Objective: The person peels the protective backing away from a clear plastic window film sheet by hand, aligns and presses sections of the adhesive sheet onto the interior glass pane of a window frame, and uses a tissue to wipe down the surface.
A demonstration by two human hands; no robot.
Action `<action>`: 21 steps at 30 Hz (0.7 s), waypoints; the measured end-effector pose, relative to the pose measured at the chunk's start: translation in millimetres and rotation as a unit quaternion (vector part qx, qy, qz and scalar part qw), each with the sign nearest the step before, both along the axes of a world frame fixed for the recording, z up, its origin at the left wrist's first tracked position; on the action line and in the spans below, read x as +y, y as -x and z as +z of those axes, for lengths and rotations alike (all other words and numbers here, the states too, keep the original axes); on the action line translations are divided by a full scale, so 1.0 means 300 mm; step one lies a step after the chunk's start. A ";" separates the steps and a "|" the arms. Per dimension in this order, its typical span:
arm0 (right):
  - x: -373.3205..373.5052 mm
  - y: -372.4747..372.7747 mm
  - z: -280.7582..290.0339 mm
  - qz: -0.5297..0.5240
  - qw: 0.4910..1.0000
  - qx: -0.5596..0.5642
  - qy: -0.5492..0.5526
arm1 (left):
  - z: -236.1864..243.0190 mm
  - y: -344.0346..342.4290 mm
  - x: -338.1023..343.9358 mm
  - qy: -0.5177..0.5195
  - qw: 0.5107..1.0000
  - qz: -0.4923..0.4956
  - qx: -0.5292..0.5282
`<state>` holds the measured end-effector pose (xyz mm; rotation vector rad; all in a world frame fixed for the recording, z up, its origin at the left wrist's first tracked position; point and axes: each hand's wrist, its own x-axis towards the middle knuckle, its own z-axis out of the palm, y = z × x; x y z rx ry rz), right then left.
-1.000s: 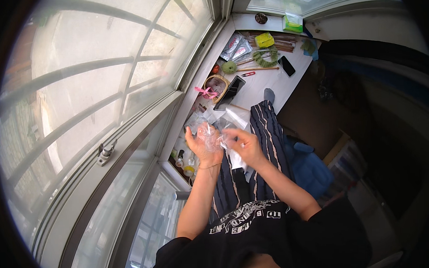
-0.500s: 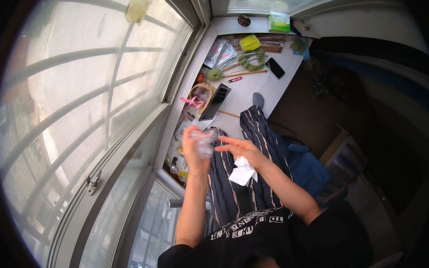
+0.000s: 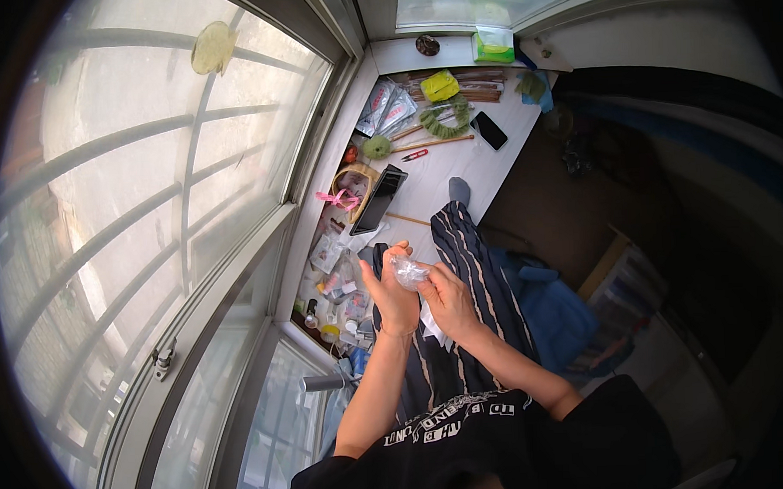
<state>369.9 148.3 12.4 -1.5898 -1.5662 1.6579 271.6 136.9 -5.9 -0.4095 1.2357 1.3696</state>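
Observation:
A crumpled piece of clear plastic sits between my hands above my lap. My right hand pinches its right side with thumb and fingers. Behind and to the left of the plastic is my left hand, palm up, thumb stretched away and fingers extended, with the plastic against the fingers. White tissue shows beneath my right hand; whether that hand also grips it is hidden. My striped trousers lie under both hands.
Beyond my hands on the white surface are a tablet, a phone, red snips, green knitting with needles, a yarn ball and a basket. Small packets and bottles crowd the left, beside the window.
The plastic has moved slightly right and down, from my left hand to between both hands. My left thumb has spread away; my right fingers now pinch the plastic. Less tissue shows.

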 end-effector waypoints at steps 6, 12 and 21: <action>-0.003 -0.046 -0.080 -0.124 0.955 0.102 0.251 | -0.017 -0.030 -0.044 -0.014 0.992 -0.123 0.002; -0.034 -0.077 -0.136 -0.266 0.774 0.217 0.533 | -0.052 0.026 -0.107 -0.053 0.966 -0.226 0.116; -0.101 -0.078 -0.122 -0.021 0.987 0.019 0.160 | -0.116 -0.022 -0.151 0.096 0.964 -0.192 0.159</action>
